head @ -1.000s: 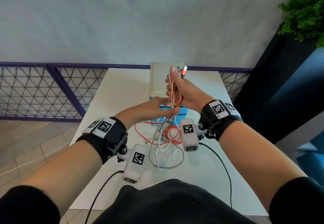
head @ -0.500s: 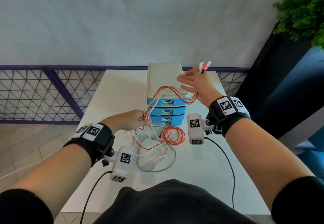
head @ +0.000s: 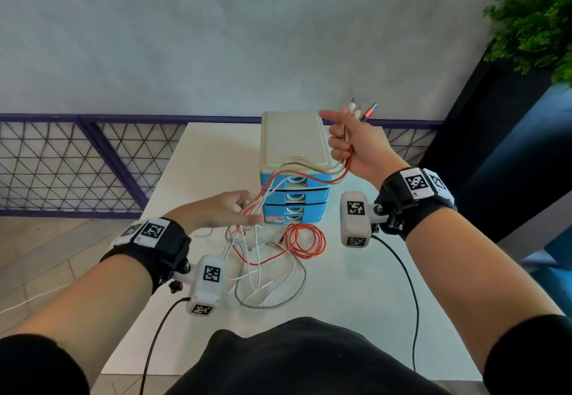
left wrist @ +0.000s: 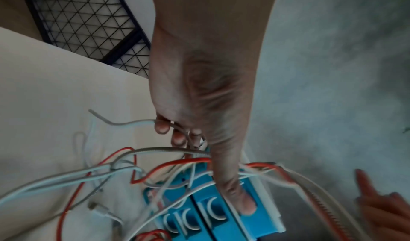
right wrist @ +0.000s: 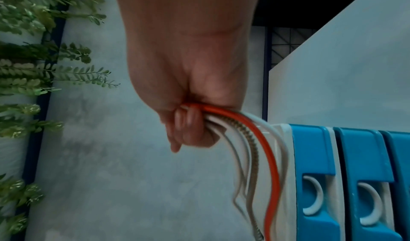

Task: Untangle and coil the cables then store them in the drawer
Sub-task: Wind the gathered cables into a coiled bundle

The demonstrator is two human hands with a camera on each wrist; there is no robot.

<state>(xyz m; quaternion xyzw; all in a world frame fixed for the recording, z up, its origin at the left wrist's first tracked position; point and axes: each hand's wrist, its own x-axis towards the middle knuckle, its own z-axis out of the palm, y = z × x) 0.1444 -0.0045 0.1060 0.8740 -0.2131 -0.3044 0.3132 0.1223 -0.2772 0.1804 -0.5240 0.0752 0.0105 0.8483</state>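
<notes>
Right hand (head: pixel 356 144), now raised further right of the small blue-drawered plastic cabinet (head: pixel 294 159), clenches the plug ends of the tangled red, white and braided cables (head: pixel 272 258); left hand (head: pixel 226 212), lower than before, loosely grasps their strands above the white table (head: pixel 356 317).

no readable text, only coded markers

This looks like an indoor lounge or office corner rather than a kitchen or workshop. A small white table (head: pixel 198 159) stands against a plain grey wall (head: pixel 216 38). Behind the table runs a purple-framed wire-mesh railing (head: pixel 77 162). Right of the table a dark planter (head: pixel 483 116) carries leafy green plants (head: pixel 535 17). Left of the table the floor is pale tile (head: pixel 40 255).
</notes>
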